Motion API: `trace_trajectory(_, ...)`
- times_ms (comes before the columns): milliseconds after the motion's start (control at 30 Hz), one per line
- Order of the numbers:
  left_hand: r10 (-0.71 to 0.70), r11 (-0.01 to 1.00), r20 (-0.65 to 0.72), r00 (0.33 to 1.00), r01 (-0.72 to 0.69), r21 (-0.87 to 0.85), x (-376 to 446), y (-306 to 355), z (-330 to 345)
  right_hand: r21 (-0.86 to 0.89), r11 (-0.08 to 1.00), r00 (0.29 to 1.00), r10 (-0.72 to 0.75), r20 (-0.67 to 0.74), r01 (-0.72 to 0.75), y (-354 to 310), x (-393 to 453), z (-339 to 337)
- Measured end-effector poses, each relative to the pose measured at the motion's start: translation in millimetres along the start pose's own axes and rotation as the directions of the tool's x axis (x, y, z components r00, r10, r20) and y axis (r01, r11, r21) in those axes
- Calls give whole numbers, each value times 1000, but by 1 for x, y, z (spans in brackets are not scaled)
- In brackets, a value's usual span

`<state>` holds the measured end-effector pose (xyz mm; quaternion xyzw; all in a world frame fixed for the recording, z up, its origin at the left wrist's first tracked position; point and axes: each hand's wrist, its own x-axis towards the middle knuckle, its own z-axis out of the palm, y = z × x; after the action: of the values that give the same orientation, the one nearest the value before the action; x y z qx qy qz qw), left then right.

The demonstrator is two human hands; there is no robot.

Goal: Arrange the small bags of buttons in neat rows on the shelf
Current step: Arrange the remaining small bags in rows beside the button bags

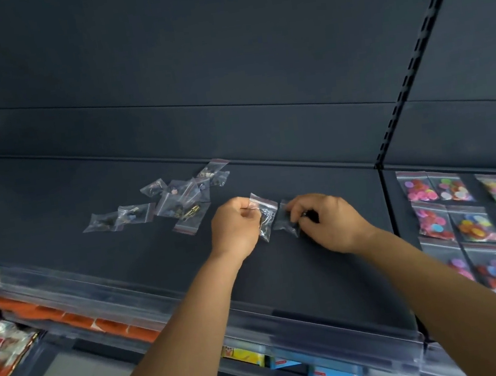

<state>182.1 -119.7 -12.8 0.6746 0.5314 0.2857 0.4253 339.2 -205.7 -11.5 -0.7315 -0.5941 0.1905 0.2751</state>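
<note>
**Two small bags in hand above the dark shelf**

While we lean over the dark shelf (313, 261), our view runs from packaged goods at the far left to sorted buttons at the far right. Down at the left edge, on a lower level, sit snack packets (0, 350) in red and orange wrapping, with a line of orange price tags (68, 318) along the rail beside them. Above these, on the shelf surface, lies a loose cluster of small bags (175, 199), clear zip pouches with red strips at their tops; several overlap one another at odd angles, and two of them lie side by side at the cluster's left end (118, 219). What each pouch holds is too small for us to name with any certainty.

Just right of the cluster, our left hand (234, 227) is clenched around the upper edge of one clear bag (264, 214), which hangs tilted below the fingers. Close beside it, our right hand (327, 221) pinches a second bag (285, 219) between thumb and fingertips, low over the shelf; we cannot tell whether this pouch touches the surface. The two bags sit near each other, their edges almost meeting.

Past a slotted upright (413, 65), the neighbouring shelf section carries bags of colourful buttons (472, 224) laid flat in tidy rows. Along the front runs a clear plastic rail (307, 334).
</note>
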Motion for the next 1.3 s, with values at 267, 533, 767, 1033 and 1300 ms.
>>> trace_trajectory(267, 151, 905, 97, 984, -177, 388, 0, 2, 3, -207, 892, 916, 389, -101, -402, -24, -2, 14)
trace_trajectory(533, 153, 949, 85, 985, -171, 267, -2, -5, 4, 168, 908, 901, 408, -149, -383, -32, -1, 23)
trace_trajectory(767, 238, 970, 157, 958, -242, 5, -21, 13, 11, 484, 827, 836, 462, -295, -287, -33, -33, 4)
trace_trajectory(1033, 296, 949, 306, 905, -243, -199, -70, 62, 60, 583, 780, 729, 533, -430, -226, -15, -102, -55)
trace_trajectory(1300, 389, 915, 428, 816, -285, -286, -152, 122, 148, 683, 721, 593, 603, -534, -119, 39, -203, -126)
